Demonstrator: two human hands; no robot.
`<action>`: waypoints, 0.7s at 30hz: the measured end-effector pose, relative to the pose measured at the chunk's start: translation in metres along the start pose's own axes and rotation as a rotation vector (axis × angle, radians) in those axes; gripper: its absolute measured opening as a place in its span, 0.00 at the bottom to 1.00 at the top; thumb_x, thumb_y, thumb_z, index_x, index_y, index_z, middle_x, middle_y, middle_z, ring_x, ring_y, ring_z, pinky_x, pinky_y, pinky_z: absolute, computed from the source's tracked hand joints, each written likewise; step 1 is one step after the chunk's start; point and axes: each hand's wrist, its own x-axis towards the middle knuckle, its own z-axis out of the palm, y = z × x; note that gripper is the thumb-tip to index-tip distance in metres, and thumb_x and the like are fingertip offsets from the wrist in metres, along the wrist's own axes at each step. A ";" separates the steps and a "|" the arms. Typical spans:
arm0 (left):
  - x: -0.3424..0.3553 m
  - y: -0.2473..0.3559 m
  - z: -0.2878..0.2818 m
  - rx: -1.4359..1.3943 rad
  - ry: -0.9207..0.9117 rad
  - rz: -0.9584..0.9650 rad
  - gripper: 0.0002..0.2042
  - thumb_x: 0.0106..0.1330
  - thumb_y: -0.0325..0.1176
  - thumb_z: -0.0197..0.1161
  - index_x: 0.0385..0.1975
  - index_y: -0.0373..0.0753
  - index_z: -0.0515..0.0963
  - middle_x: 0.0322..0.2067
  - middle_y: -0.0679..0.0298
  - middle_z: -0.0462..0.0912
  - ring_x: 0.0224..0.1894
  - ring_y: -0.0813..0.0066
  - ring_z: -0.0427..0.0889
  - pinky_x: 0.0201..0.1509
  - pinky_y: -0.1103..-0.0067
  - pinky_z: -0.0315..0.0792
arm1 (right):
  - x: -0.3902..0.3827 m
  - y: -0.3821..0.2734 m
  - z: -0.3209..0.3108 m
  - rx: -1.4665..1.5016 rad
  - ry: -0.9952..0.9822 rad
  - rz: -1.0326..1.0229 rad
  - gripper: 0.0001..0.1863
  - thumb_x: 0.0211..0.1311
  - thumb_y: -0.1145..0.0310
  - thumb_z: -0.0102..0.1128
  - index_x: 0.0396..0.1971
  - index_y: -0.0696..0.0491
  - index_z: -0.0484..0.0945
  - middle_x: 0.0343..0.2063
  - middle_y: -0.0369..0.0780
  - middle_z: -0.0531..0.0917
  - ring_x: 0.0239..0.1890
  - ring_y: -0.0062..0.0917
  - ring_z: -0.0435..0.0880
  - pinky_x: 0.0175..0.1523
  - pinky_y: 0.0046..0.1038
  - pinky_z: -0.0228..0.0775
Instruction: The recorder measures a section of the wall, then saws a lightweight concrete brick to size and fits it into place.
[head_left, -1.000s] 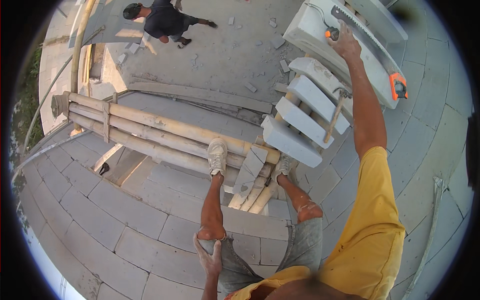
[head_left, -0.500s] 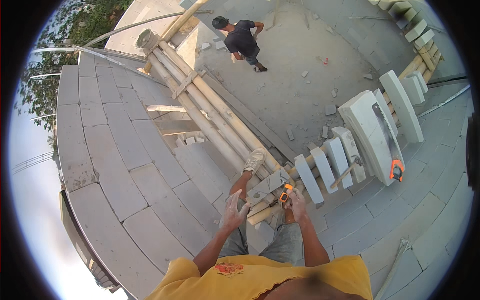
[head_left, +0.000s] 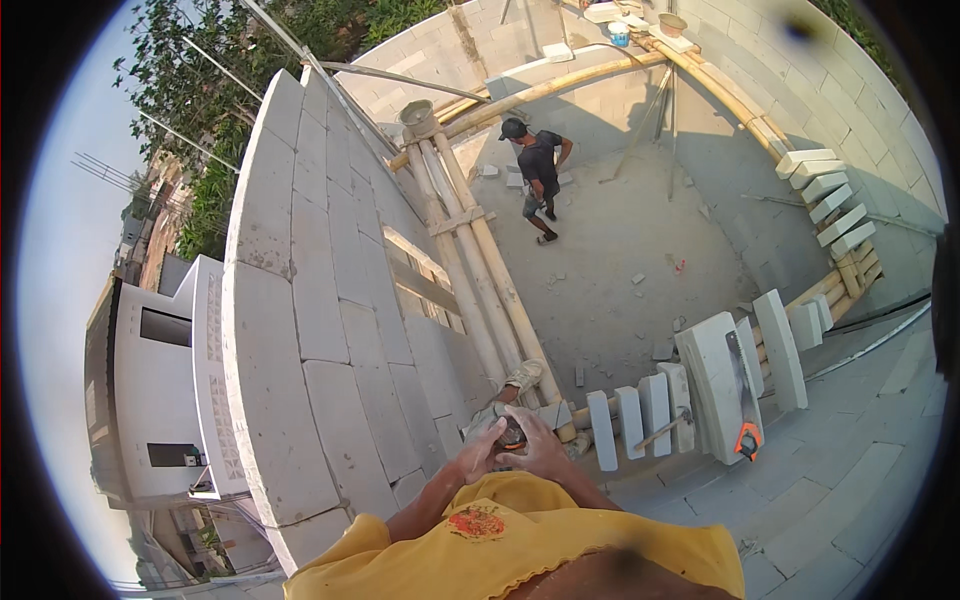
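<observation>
My left hand (head_left: 482,449) and my right hand (head_left: 541,446) meet in front of my yellow shirt. Between them sits a dark tape measure (head_left: 513,435) with orange on its case, mostly covered by fingers of both hands closed about it. Whether any blade is pulled out, I cannot make out. Just beyond my hands, my shoe (head_left: 526,375) rests on the bamboo poles (head_left: 480,290). Right of my hands, several pale blocks (head_left: 602,430) stand in a row, with a wooden-handled tool (head_left: 660,430) leaning among them.
A handsaw (head_left: 742,390) with an orange handle lies on a thick block stack (head_left: 710,375). The tall block wall (head_left: 310,330) rises at left. A person in dark clothes (head_left: 540,165) walks on the floor below. A bucket (head_left: 418,116) stands at the poles' far end.
My hands have come together around the tape measure, which was in my right hand alone. My view has tilted up, showing more of the far walls. The person below has taken a step.
</observation>
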 end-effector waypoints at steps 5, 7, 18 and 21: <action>-0.031 0.031 0.035 0.396 0.035 0.036 0.33 0.75 0.55 0.47 0.72 0.45 0.48 0.64 0.52 0.67 0.62 0.58 0.72 0.62 0.62 0.71 | -0.002 0.011 -0.002 0.135 0.014 0.110 0.42 0.57 0.50 0.69 0.64 0.60 0.63 0.57 0.51 0.74 0.60 0.42 0.73 0.64 0.36 0.64; -0.038 0.066 0.023 0.674 0.153 0.283 0.39 0.72 0.52 0.54 0.74 0.41 0.43 0.67 0.47 0.63 0.66 0.52 0.68 0.66 0.62 0.66 | -0.007 0.021 -0.011 0.155 0.042 0.212 0.40 0.59 0.52 0.68 0.64 0.60 0.63 0.51 0.48 0.76 0.53 0.37 0.77 0.59 0.33 0.68; -0.239 0.372 -0.226 1.353 1.889 0.736 0.36 0.70 0.58 0.52 0.70 0.40 0.58 0.67 0.51 0.65 0.68 0.51 0.64 0.69 0.62 0.60 | -0.067 0.165 -0.077 0.925 0.634 0.996 0.18 0.61 0.48 0.63 0.37 0.46 0.74 0.28 0.34 0.79 0.21 0.21 0.76 0.23 0.23 0.65; -0.240 0.395 -0.307 0.994 1.559 0.869 0.37 0.71 0.61 0.48 0.71 0.39 0.56 0.69 0.49 0.61 0.70 0.51 0.62 0.70 0.63 0.58 | -0.039 0.180 -0.097 0.873 0.729 1.072 0.19 0.58 0.47 0.65 0.36 0.45 0.74 0.27 0.34 0.78 0.20 0.22 0.75 0.21 0.25 0.64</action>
